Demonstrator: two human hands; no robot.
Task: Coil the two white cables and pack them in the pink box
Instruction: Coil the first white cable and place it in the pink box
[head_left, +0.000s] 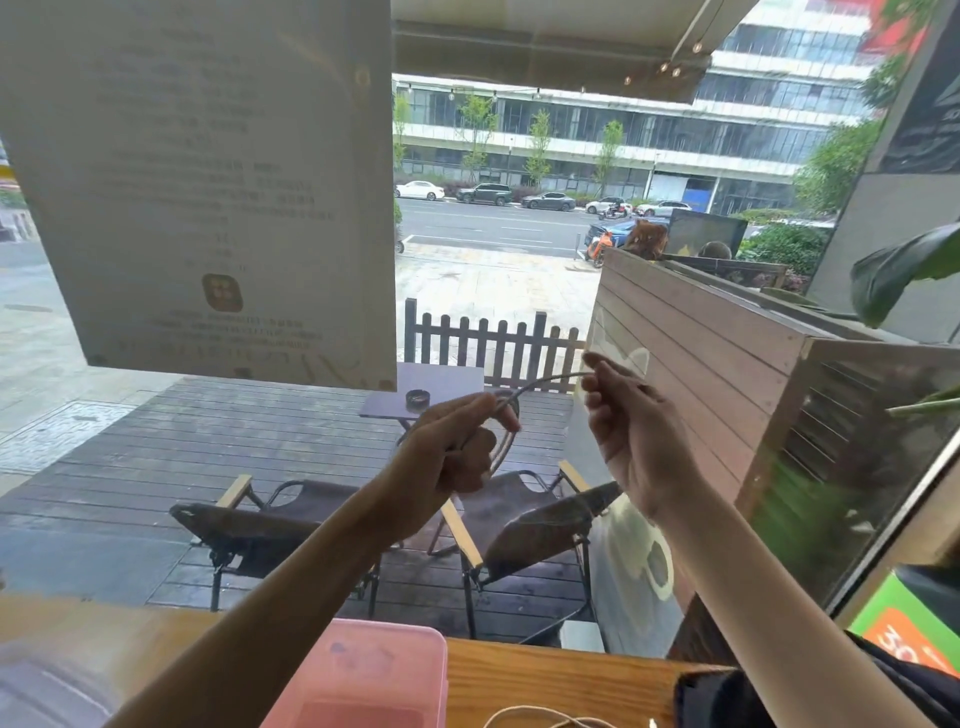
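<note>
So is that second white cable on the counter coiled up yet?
Not yet. The second cable lies loose on the wooden counter, beside the pink box, not inside it.

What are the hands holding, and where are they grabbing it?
Both hold one white cable. The left hand grips its coiled loops, pinched between thumb and fingers. The right hand pinches the straight stretch leading out of the coil, raised in front of the window.
</note>
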